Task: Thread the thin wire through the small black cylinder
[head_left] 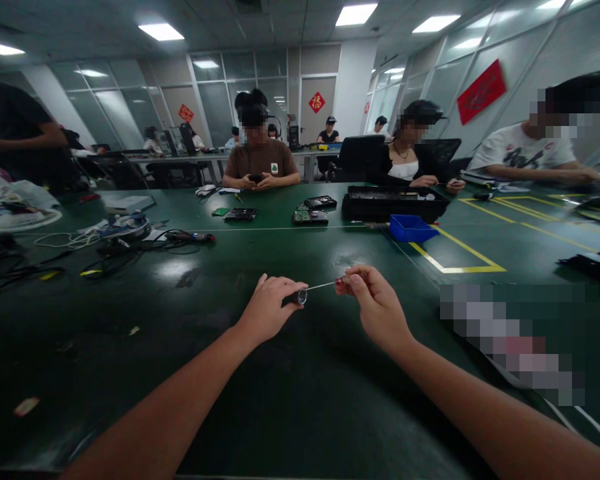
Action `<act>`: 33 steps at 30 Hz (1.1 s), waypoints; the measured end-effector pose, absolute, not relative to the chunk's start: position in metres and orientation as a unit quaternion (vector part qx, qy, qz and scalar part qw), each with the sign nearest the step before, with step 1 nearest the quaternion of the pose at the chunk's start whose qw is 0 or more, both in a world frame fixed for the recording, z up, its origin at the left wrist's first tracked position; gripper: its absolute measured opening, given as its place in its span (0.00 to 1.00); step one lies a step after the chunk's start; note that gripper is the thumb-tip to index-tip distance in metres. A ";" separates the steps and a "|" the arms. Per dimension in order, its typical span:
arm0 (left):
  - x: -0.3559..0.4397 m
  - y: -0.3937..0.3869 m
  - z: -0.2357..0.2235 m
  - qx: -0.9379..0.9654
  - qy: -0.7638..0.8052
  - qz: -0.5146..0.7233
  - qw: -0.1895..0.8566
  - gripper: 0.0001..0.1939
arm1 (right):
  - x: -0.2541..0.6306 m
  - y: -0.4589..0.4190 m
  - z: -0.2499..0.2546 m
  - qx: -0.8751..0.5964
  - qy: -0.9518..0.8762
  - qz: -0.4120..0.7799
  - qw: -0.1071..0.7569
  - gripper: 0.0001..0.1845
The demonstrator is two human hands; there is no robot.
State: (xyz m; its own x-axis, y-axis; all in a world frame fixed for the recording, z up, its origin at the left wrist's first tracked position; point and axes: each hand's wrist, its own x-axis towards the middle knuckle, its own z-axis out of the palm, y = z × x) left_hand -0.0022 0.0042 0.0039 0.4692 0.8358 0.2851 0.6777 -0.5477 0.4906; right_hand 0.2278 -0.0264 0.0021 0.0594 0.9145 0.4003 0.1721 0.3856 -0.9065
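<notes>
1. Pinched between thumb and fingers of the left hand, one dark round piece is held above the green table.
2. One thin-shafted tool is gripped in the right hand's closed fingertips, pointed at the piece; contact cannot be told.
3. Beyond, one blue tray and three drive-like units are seen.
4. "福" is printed on the door's red sign.
</notes>
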 end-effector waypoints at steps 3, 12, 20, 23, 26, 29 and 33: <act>-0.002 0.004 0.004 0.846 0.448 0.249 0.149 0.17 | 0.227 -0.029 0.004 -0.461 -0.630 0.297 0.549 0.12; -0.003 0.005 0.002 0.846 0.452 0.241 0.148 0.18 | 0.226 -0.034 0.010 -0.475 -0.660 0.247 0.526 0.10; -0.002 0.005 0.000 0.857 0.446 0.217 0.143 0.20 | 0.222 -0.037 0.016 -0.479 -0.713 0.201 0.470 0.07; -0.002 0.006 -0.002 0.859 0.448 0.208 0.138 0.19 | 0.221 -0.036 0.019 -0.486 -0.730 0.173 0.448 0.06; -0.002 0.007 -0.002 0.857 0.451 0.200 0.148 0.19 | 0.223 -0.034 0.019 -0.502 -0.729 0.154 0.439 0.06; -0.001 0.007 -0.001 0.851 0.459 0.201 0.159 0.20 | 0.226 -0.033 0.018 -0.513 -0.724 0.151 0.436 0.06; -0.001 0.006 0.000 0.851 0.459 0.208 0.150 0.20 | 0.227 -0.035 0.017 -0.504 -0.711 0.165 0.461 0.08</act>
State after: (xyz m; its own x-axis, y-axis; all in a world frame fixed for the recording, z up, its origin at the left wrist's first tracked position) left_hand -0.0011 0.0060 0.0003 0.4919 0.8432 0.2170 0.7185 -0.5339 0.4459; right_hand 0.2266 -0.0346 0.0171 -0.0660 0.8695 0.4895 0.5652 0.4369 -0.6998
